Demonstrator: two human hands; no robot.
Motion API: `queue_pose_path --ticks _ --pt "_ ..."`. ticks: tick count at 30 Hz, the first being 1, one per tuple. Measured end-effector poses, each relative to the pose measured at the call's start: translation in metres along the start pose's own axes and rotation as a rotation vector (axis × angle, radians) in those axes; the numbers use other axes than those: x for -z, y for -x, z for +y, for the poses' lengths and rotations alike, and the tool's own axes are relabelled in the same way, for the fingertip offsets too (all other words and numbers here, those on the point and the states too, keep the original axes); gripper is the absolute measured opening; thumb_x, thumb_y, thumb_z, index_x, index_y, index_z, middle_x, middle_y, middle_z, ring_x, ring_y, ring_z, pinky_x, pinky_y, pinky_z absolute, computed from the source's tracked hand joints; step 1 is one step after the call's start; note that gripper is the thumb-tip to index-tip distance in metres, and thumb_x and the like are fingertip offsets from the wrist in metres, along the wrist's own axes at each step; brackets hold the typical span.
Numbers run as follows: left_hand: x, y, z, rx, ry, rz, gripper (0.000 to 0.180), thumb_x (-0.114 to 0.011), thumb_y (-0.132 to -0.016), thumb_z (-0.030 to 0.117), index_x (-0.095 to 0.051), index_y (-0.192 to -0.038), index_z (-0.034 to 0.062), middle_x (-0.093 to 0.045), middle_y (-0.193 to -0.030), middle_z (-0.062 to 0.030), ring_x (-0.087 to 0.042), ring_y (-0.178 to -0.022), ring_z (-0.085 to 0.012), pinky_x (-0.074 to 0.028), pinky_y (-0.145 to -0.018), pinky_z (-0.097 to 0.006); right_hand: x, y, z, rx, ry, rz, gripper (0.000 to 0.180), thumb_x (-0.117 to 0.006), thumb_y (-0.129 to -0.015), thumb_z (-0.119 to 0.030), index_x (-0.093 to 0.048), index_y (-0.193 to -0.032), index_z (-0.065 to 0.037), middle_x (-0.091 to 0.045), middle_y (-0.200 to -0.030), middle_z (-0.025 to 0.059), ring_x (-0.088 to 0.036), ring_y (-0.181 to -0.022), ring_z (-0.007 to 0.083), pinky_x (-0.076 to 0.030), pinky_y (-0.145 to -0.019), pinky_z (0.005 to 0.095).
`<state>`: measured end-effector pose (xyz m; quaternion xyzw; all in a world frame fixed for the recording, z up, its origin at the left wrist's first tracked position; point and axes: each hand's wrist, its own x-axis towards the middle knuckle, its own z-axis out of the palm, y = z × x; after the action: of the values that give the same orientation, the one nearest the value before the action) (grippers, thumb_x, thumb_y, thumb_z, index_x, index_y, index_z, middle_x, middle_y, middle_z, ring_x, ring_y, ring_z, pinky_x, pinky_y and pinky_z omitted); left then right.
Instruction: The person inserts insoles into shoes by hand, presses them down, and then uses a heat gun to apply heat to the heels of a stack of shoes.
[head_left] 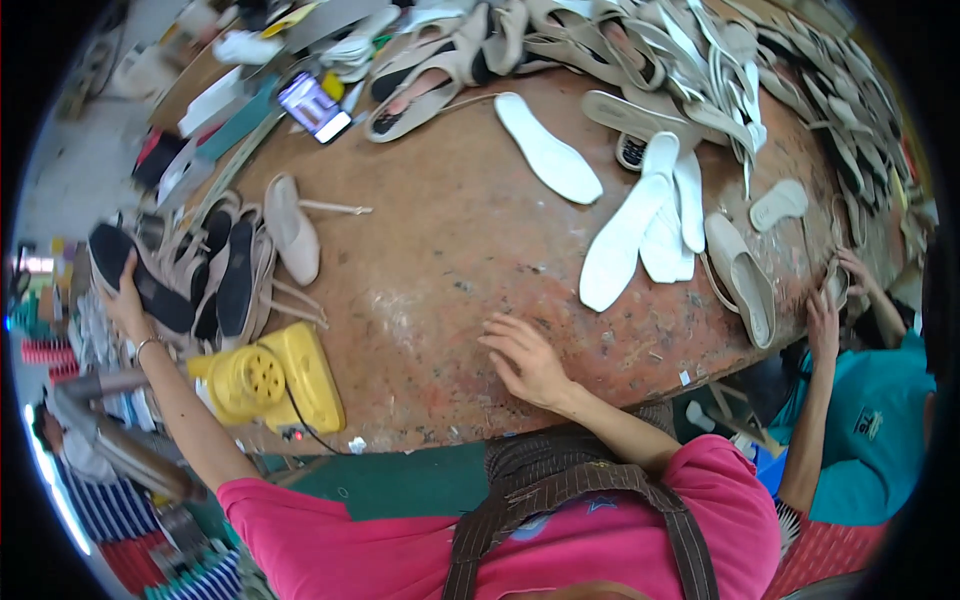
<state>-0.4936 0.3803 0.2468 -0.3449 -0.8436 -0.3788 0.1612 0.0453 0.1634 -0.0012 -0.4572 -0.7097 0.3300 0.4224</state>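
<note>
At far left of the room, a person in grey [90,425], partly in view beyond the tabletop [420,230]. At the left edge, one dark-soled shoe [145,280], sole turned up, held by the worker's left hand [124,303], fingers closed round its edge, a bracelet [149,342] at the wrist. Just beside it, a cluster of beige shoes [238,275], black soles showing, standing close together on their sides, loose straps trailing right. Near side of these, one yellow machine [310,385] with a round perforated part and a black cord [296,405]. Right of the cluster, one single beige shoe [292,235], strap stretched out to the right. Farther off, one phone [315,105], screen lit. Along the far side, a long heap of beige shoes [425,95]. Centre, near edge: the worker's right hand [528,362], holding nothing, fingers loosely spread, palm down; whether it touches the surface, I cannot tell. Beyond it, one white insole [548,152], lying alone. To the right, several white insoles [628,235], overlapping. Farther right, one beige slip-on [740,280], opening upward, and beyond it one small pale insole [778,204]. At far right, a co-worker in a teal shirt [870,420], both hands [824,322] at a beige piece [837,283], its kind partly hidden.
</note>
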Motion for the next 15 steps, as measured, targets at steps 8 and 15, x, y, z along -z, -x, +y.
queue_pose_path --ticks 8,15 --pt "-0.15 -0.001 -0.084 0.425 -0.586 0.079 0.12 -0.073 -0.07 0.057 -0.009 -0.154 -0.0005 -0.016 -0.152 -0.0404 -0.022 -0.14 -0.053 -0.031 -0.108 -0.059 0.119 -0.066 0.061 -0.281 0.445 0.461 0.021 -0.06 -0.085 -0.001 -0.063 -0.106 0.001 -0.061 -0.109 0.0202 -0.057 -0.104 0.0395 -0.046 -0.092 0.0435" --pt "-0.178 0.209 0.176 -1.315 0.209 -0.38 0.036 -0.067 -0.074 0.014 -0.067 -0.109 0.0045 -0.06 -0.124 -0.0184 -0.055 -0.114 -0.0386 -0.044 -0.097 -0.045 0.104 -0.176 0.124 -0.179 0.782 0.333 0.046 -0.067 -0.085 -0.014 -0.054 -0.124 0.006 -0.054 -0.124 0.0236 -0.052 -0.114 0.0398 -0.046 -0.093 0.0429"
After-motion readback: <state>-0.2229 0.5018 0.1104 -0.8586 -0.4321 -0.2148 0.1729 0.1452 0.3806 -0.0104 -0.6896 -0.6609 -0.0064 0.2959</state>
